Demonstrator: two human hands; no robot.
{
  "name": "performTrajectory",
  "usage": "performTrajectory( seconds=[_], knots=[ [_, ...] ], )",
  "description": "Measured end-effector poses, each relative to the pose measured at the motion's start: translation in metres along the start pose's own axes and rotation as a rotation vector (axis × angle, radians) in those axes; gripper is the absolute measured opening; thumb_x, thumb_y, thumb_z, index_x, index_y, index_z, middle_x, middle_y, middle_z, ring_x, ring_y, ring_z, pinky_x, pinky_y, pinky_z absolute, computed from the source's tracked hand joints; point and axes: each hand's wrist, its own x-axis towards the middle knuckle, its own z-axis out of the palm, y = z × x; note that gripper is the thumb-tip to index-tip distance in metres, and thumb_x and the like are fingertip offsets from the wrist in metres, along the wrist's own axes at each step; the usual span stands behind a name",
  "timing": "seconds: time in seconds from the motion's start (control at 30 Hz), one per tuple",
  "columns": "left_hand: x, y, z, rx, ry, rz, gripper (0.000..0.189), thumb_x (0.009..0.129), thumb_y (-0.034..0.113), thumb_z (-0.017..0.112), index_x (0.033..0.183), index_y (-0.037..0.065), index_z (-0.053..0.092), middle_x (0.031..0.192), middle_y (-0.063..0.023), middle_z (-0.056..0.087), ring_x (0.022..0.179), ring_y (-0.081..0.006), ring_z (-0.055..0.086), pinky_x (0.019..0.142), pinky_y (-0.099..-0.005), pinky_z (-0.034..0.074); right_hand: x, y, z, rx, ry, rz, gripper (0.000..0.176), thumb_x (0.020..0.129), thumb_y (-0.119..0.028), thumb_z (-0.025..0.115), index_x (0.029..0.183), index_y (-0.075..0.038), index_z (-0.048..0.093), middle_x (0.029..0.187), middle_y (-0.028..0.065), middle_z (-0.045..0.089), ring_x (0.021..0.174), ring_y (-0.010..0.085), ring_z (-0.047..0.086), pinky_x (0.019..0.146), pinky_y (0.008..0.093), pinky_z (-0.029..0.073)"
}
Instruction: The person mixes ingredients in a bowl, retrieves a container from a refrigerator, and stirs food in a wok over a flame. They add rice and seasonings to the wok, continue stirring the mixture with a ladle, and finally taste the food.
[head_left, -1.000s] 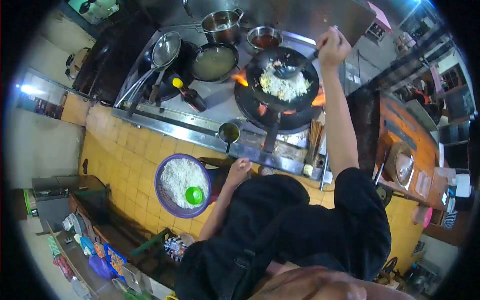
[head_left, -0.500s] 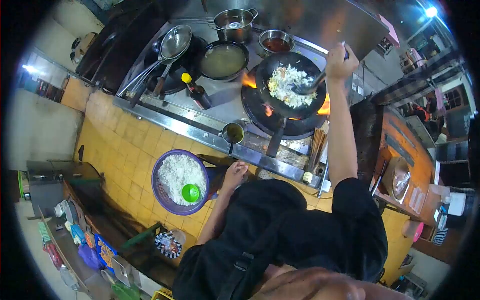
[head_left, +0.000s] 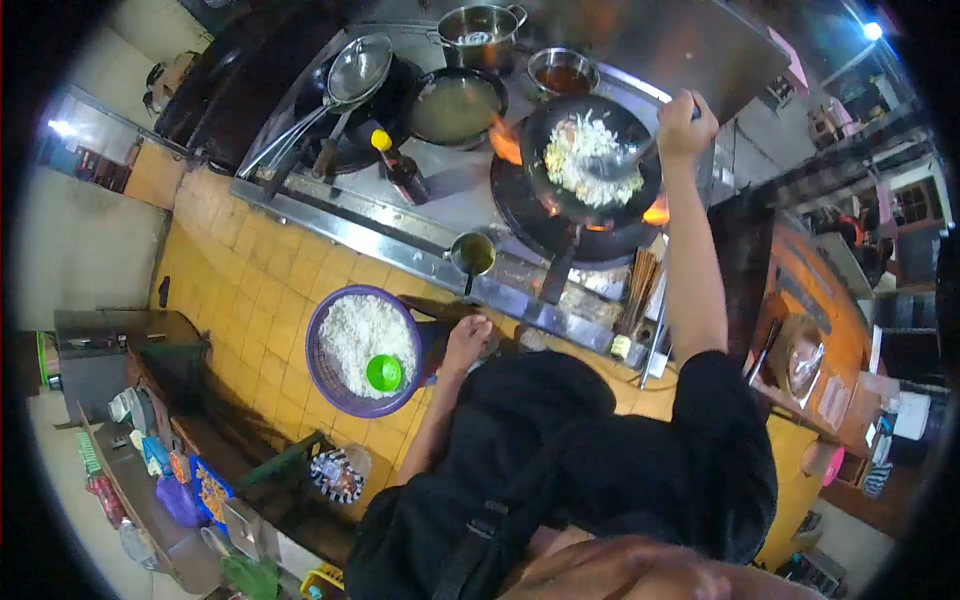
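My right hand [head_left: 686, 124] is closed around the handle of a ladle [head_left: 622, 164], whose metal head sits among white rice [head_left: 588, 150] with yellowish bits. That rice lies in a black wok [head_left: 546, 196] tilted over the burner, its handle toward me. Orange flames [head_left: 507, 142] lick up beside it. Near my waist my left hand [head_left: 467, 343] has its fingers curled in, and nothing shows in them. Left of it stands a purple basket [head_left: 318, 378] of cooked rice [head_left: 362, 335] with a green bowl [head_left: 384, 373] in it.
A sauce bottle with a yellow cap [head_left: 405, 178], a small metal cup [head_left: 472, 254] and a pan of cloudy liquid [head_left: 456, 108] stand on the stove. Behind are a steel pot [head_left: 478, 38] and a bowl of red sauce [head_left: 562, 74]. A strainer [head_left: 360, 68] rests at left.
The ladle head has shifted within the rice, blurred by motion, and the rice has spread differently. Flames at the wok's left flare higher. The view has tilted slightly; my left hand stays near my waist.
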Motion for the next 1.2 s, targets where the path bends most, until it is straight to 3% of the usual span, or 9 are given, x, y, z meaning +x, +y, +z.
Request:
performTrajectory(
  seconds=[0.03,0.07,0.23,0.43,0.5,0.57,0.7,0.87,1.2],
  knots=[
    [-0.006,0.000,-0.002,0.015,0.011,-0.052,0.038,0.088,0.025,0.061,0.117,0.003,0.052,0.096,-0.0022,0.061,0.080,-0.0114,0.058,0.064,-0.0265,0.047,-0.008,0.012,-0.005,-0.060,-0.021,-0.090,0.024,0.081,-0.012,0.052,0.061,0.001,0.052,0.050,0.0011,0.047,0.044,0.0080,0.045,0.041,0.0245,0.035],
    [-0.004,-0.007,-0.005,-0.018,-0.018,-0.009,0.037,0.087,0.025,0.062,0.116,0.004,0.052,0.094,-0.0021,0.061,0.079,-0.0110,0.058,0.066,-0.0254,0.047,-0.003,-0.005,0.003,0.065,-0.014,0.079,0.025,0.081,-0.013,0.052,0.060,0.001,0.053,0.050,0.0014,0.048,0.043,0.0086,0.045,0.040,0.0257,0.036],
    [-0.011,0.001,-0.013,-0.009,0.034,-0.024,0.036,0.087,0.024,0.062,0.115,0.003,0.053,0.093,-0.0029,0.060,0.077,-0.0105,0.058,0.066,-0.0245,0.047,-0.014,-0.031,0.007,-0.125,0.112,0.112,0.026,0.079,-0.014,0.052,0.059,0.002,0.053,0.049,0.0021,0.047,0.043,0.0104,0.045,0.040,0.0272,0.036],
    [-0.009,-0.011,-0.012,-0.032,0.047,0.010,0.036,0.088,0.027,0.062,0.113,0.004,0.053,0.093,-0.0029,0.060,0.077,-0.0110,0.059,0.065,-0.0250,0.048,0.007,-0.057,-0.001,0.174,0.116,0.173,0.029,0.079,-0.013,0.051,0.053,0.000,0.048,0.048,0.0053,0.045,0.039,0.0130,0.042,0.038,0.0272,0.034],
    [-0.020,-0.005,-0.014,0.019,0.041,-0.051,0.037,0.088,0.027,0.062,0.114,0.003,0.053,0.094,-0.0032,0.060,0.078,-0.0108,0.059,0.066,-0.0252,0.048,-0.007,-0.024,-0.001,0.091,0.114,0.027,0.029,0.079,-0.013,0.051,0.054,0.001,0.049,0.047,0.0057,0.045,0.040,0.0126,0.042,0.037,0.0265,0.034],
    [-0.020,-0.005,-0.013,0.020,0.032,-0.052,0.037,0.088,0.028,0.061,0.114,0.002,0.053,0.094,-0.0031,0.060,0.078,-0.0110,0.059,0.065,-0.0249,0.047,-0.002,-0.028,0.008,0.164,0.084,0.195,0.028,0.079,-0.013,0.052,0.055,0.002,0.050,0.048,0.0058,0.046,0.039,0.0126,0.041,0.036,0.0270,0.034],
    [-0.008,-0.005,-0.015,0.053,0.034,0.027,0.037,0.088,0.028,0.061,0.113,0.002,0.054,0.091,-0.0024,0.060,0.077,-0.0106,0.059,0.065,-0.0251,0.047,-0.017,-0.033,0.017,0.152,0.208,0.246,0.026,0.080,-0.012,0.055,0.057,0.000,0.049,0.050,0.0050,0.047,0.041,0.0120,0.044,0.039,0.0263,0.035],
    [-0.010,-0.017,-0.024,0.032,0.046,0.019,0.035,0.087,0.024,0.062,0.114,0.003,0.054,0.091,-0.0022,0.060,0.076,-0.0105,0.059,0.063,-0.0253,0.047,0.004,-0.034,0.017,0.038,0.169,0.036,0.025,0.082,-0.014,0.055,0.062,0.002,0.051,0.052,0.0054,0.049,0.044,0.0115,0.047,0.039,0.0254,0.036],
    [-0.027,-0.006,-0.020,-0.080,0.062,-0.008,0.034,0.088,0.023,0.062,0.114,0.004,0.052,0.093,-0.0034,0.060,0.074,-0.0096,0.056,0.060,-0.0232,0.044,-0.021,-0.007,0.007,0.245,-0.078,-0.020,0.024,0.085,-0.005,0.052,0.062,0.001,0.048,0.050,0.0025,0.045,0.044,0.0085,0.044,0.040,0.0244,0.035]
  ],
)
